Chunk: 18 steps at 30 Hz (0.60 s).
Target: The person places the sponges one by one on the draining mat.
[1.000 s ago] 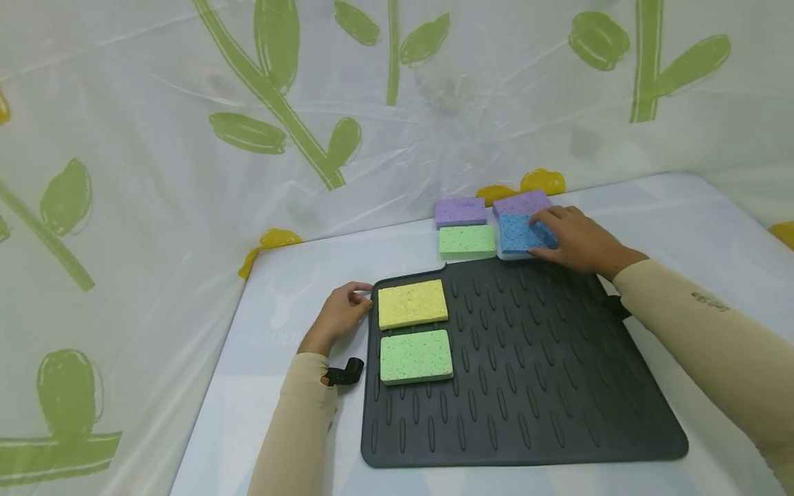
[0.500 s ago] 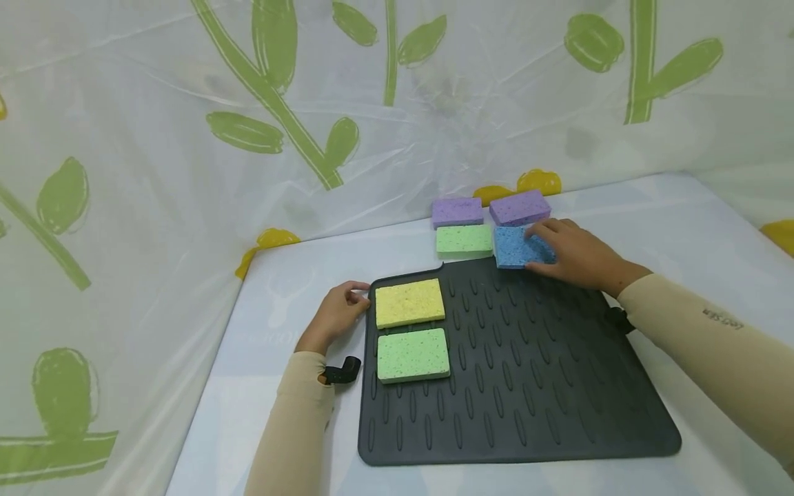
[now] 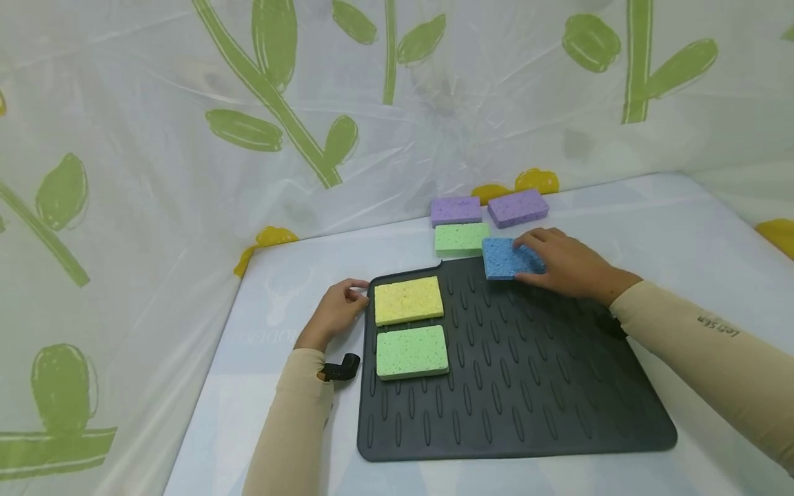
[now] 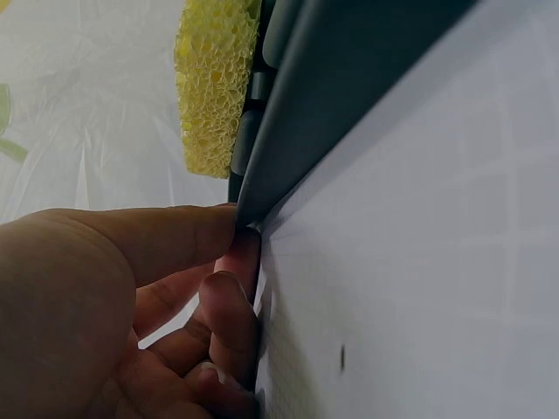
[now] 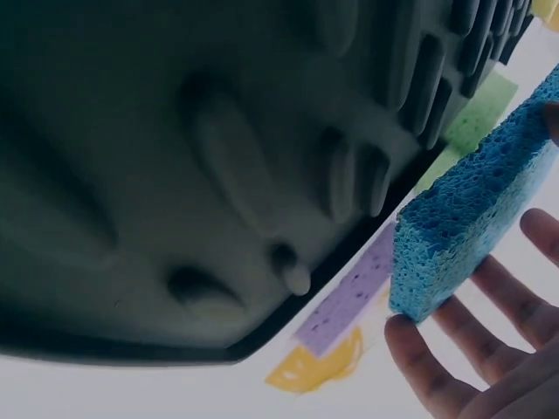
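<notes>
My right hand (image 3: 566,265) grips a blue sponge (image 3: 504,257) over the back edge of a black ridged mat (image 3: 509,393). In the right wrist view, the blue sponge (image 5: 472,196) is tilted and raised off the mat, with fingers along its far side. My left hand (image 3: 335,313) is at the mat's back left corner; the left wrist view has its thumb and forefinger pinching the rim (image 4: 262,188), other fingers curled. On the mat's left side lie a yellow sponge (image 3: 408,301) and, nearer me, a green sponge (image 3: 412,352).
Behind the mat lie another green sponge (image 3: 460,239) and two purple sponges (image 3: 455,210), the right one angled. A white sheet with green leaf prints (image 3: 434,124) hangs behind the pale table (image 3: 285,282). Each wrist wears a black camera mount (image 3: 342,368).
My right hand has lifted the blue sponge away from the purple one and brought it toward me and slightly left, over the mat's back edge. The left hand stays at the corner.
</notes>
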{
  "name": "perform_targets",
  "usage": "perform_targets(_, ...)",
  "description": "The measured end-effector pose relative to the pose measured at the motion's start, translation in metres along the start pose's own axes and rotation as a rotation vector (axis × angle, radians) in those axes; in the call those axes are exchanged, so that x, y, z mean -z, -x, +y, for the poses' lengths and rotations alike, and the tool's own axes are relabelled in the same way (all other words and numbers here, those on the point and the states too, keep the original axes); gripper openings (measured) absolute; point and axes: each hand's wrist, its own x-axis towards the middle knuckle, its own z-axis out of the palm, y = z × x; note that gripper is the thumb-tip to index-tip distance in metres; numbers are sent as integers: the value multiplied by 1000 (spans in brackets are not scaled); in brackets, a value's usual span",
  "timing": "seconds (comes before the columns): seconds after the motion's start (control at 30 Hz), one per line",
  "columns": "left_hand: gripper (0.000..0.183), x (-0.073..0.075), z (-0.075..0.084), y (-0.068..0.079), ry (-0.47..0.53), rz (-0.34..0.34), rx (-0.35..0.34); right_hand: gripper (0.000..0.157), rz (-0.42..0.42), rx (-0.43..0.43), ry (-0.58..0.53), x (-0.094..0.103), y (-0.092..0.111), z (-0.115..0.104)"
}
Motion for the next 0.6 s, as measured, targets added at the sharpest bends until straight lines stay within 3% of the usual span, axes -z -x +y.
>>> perform_targets(0.6, 36, -1, 1, 1, 1, -1, -13, 53, -53, 41, -5, -13, -1, -21)
